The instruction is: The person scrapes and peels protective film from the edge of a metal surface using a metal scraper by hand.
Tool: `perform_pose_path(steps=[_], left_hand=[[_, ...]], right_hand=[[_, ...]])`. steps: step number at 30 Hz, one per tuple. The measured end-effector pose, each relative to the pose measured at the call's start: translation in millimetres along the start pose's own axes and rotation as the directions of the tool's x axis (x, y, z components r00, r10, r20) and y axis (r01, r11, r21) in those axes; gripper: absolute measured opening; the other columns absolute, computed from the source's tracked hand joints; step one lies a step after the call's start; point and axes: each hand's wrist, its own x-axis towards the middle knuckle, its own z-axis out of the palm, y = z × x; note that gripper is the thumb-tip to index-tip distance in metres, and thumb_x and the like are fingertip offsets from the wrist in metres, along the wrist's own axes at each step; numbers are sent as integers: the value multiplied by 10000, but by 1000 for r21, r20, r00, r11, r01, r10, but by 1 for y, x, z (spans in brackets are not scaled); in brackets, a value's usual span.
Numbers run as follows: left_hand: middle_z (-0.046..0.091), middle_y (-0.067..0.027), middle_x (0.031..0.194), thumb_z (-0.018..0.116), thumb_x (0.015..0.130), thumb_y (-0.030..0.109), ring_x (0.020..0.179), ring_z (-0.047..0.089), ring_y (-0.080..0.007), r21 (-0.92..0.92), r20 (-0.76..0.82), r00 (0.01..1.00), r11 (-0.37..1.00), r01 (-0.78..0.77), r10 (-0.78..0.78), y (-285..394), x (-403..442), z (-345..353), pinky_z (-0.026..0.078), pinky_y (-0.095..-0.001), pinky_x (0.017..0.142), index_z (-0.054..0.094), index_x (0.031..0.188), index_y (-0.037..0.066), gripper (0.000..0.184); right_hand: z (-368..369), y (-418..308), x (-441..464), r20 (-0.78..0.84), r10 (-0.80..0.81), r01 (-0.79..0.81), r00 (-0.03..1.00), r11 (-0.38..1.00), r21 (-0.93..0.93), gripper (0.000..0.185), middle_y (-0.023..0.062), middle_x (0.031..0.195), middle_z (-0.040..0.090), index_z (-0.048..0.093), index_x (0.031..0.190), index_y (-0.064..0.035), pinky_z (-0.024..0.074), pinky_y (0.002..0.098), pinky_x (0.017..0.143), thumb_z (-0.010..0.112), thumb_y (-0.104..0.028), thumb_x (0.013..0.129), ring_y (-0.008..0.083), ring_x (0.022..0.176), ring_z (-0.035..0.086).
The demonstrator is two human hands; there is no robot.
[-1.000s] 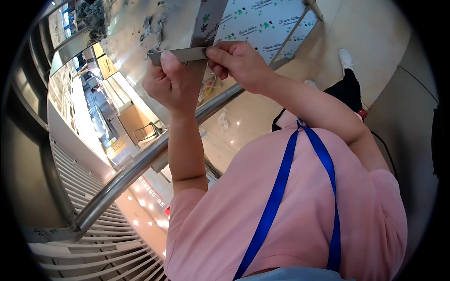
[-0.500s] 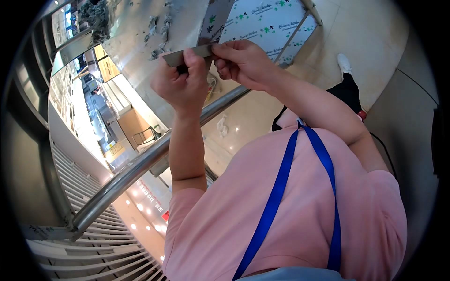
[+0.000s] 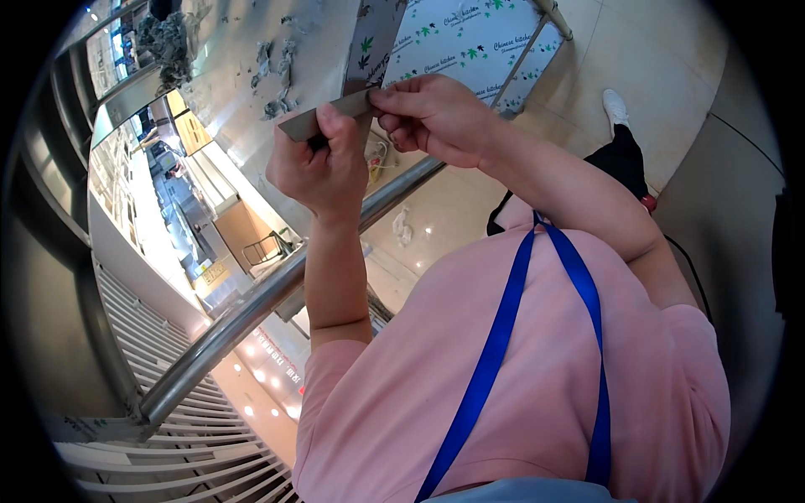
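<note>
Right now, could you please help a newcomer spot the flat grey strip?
Above the pink shirt in view are the left hand and right hand. Held between them, the flat grey strip is plain and narrow, unlike the leaf-printed sheet beyond.

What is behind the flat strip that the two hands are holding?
Beyond the strip, a shiny surface with grey clumps and a leaf-printed panel show. Whatever lies directly behind the strip, the left hand and the right hand is covered.
</note>
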Motion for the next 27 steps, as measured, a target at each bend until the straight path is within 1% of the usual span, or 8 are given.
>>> perform_pose_path(steps=[3, 6, 12, 15, 18, 21, 24, 27], left_hand=[[461, -12, 490, 582, 723, 70, 433, 378, -49, -22, -1, 1000, 1000, 14, -14, -1, 0, 0, 323, -187, 406, 487, 631, 10, 145], [470, -20, 510, 579, 725, 60, 441, 382, -51, -28, 7, 1000, 1000, 9, -9, -1, 1, 0, 330, -190, 413, 487, 635, 5, 140], [477, -36, 540, 567, 730, 44, 440, 382, -60, -59, 48, 999, 998, -4, 7, 0, 2, -1, 332, -193, 414, 479, 639, -4, 135], [520, -7, 596, 544, 772, 66, 544, 422, -37, 33, 105, 994, 999, 37, -40, 4, 2, -6, 346, -177, 483, 511, 681, -6, 121], [507, -1, 586, 542, 777, 63, 537, 408, -33, -9, 103, 994, 999, 46, -45, 5, 3, -5, 341, -177, 480, 504, 672, -2, 129], [501, 4, 581, 541, 779, 58, 533, 400, -30, -34, 105, 993, 997, 62, -58, 8, 5, -4, 335, -177, 475, 500, 666, 1, 133], [458, -25, 510, 569, 739, 27, 428, 371, -49, -30, 84, 996, 999, -23, 25, 6, 8, -3, 316, -185, 400, 474, 637, 9, 140], [456, -20, 497, 576, 740, 42, 425, 371, -45, -85, 58, 998, 996, -15, 20, -1, 7, -4, 317, -183, 400, 484, 634, 13, 144]], right_hand=[[3, -1, -1, -15, -10, 9, 1000, 1000, -6, 199, 23, 633, 527, 533, 774, -7, 418, 196, 484, 565, -203, 794, 83, 521, 499], [7, -3, -2, -55, -15, 13, 998, 1000, -23, 179, 8, 613, 491, 523, 780, -13, 377, 199, 479, 541, -188, 809, 73, 521, 448], [6, -2, 1, -71, -79, 75, 994, 996, -57, 213, 20, 617, 519, 531, 745, -14, 388, 178, 447, 557, -218, 798, 75, 504, 485], [7, -3, 0, -82, -79, 73, 994, 995, -72, 204, 17, 610, 516, 532, 736, -19, 388, 175, 447, 555, -211, 798, 75, 502, 483], [5, -4, 1, -58, -127, 122, 990, 989, -81, 197, 19, 609, 518, 538, 729, -19, 387, 177, 448, 554, -203, 798, 74, 504, 484], [11, -9, -3, -102, -134, 121, 986, 984, -131, 192, 3, 585, 479, 530, 756, -6, 353, 191, 458, 534, -189, 813, 58, 499, 431], [13, -10, -2, -110, -165, 145, 980, 974, -175, 196, -1, 577, 479, 533, 755, -6, 349, 186, 453, 538, -195, 810, 55, 489, 431], [14, -9, -3, -106, -190, 166, 976, 966, -198, 203, -5, 572, 481, 530, 751, -10, 350, 179, 452, 543, -204, 807, 53, 472, 429]])
